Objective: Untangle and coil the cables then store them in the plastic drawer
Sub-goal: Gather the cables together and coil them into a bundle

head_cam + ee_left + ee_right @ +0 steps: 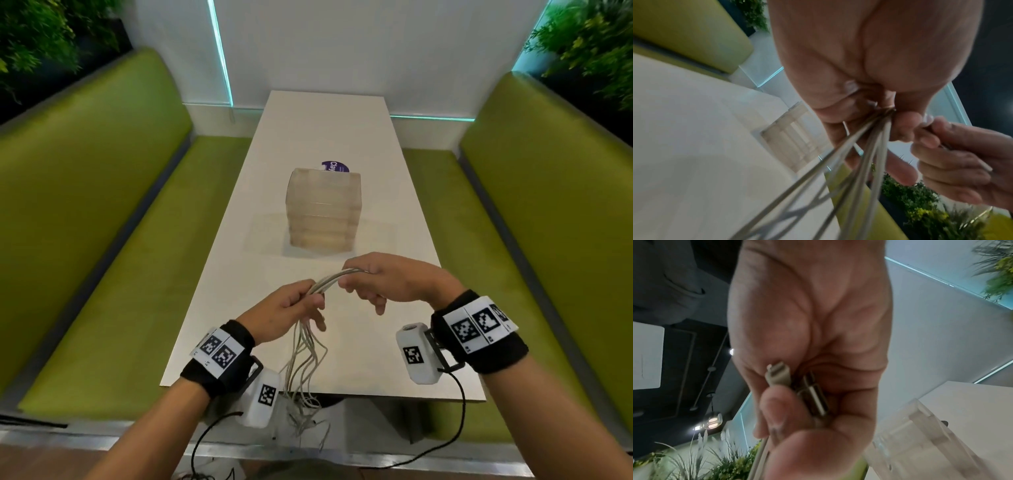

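Note:
Several thin white cables (330,278) run in a bundle between my two hands above the near end of the white table (394,212). My left hand (291,310) grips the bundle, and the loose lengths (305,363) hang from it past the table's front edge. My right hand (373,281) holds the other end, with the cable plugs (797,382) lying in its palm under curled fingers. In the left wrist view the strands (865,146) fan out from my pinching fingers. The clear plastic drawer unit (323,209) stands mid-table, its drawers pushed in.
A purple round label (335,167) shows behind the drawer unit. Green benches (113,212) flank the table on both sides, with plants above their backs. Black wrist-camera leads (459,421) dangle below my arms near the table's front edge.

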A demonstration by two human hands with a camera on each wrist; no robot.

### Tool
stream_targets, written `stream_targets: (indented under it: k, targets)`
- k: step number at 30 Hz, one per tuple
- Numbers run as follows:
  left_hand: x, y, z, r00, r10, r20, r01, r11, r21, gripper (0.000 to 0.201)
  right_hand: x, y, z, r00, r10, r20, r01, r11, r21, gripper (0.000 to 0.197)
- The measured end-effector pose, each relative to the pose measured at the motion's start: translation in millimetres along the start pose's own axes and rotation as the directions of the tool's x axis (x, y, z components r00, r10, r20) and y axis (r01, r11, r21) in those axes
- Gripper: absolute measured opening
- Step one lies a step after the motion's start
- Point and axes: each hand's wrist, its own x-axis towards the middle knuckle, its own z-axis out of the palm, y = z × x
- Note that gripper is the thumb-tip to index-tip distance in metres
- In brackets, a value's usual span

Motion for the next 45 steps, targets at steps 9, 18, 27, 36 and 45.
stream_targets:
  k: [9, 18, 27, 36, 45]
  targets:
    - [0, -5, 8, 0.969, 0.065, -0.239, -0.071, 0.997, -0.015, 0.034, -6, -9, 3, 0.992, -0.037, -0.123, 0.051, 0.993, 0.111, 0.026]
    - [16, 28, 19, 0.822, 0.137, -0.553, -0.315, 0.918, -0.24, 0.025, 15, -2, 57, 0.975, -0.105, -0.197, 0.074, 0.985, -0.157, 0.032]
    - [13, 34, 28, 0.889, -0.1, -0.447, -0.176, 0.827, -0.534, 0.021, 24, 6, 67, 0.997, -0.053, -0.063, 0.048, 0.996, -0.075, 0.031]
    - [14, 48, 26, 0.927, -0.152, -0.344, -0.093, 0.793, -0.602, 0.035, 22, 24, 91, 0.961, -0.233, -0.153, 0.275, 0.874, 0.401, 0.033]
    - [11, 54, 25, 0.948, -0.134, -0.288, -0.027, 0.869, -0.493, 0.04, 20, 24, 106, 0.957, -0.223, -0.185, 0.29, 0.736, 0.611, 0.034]
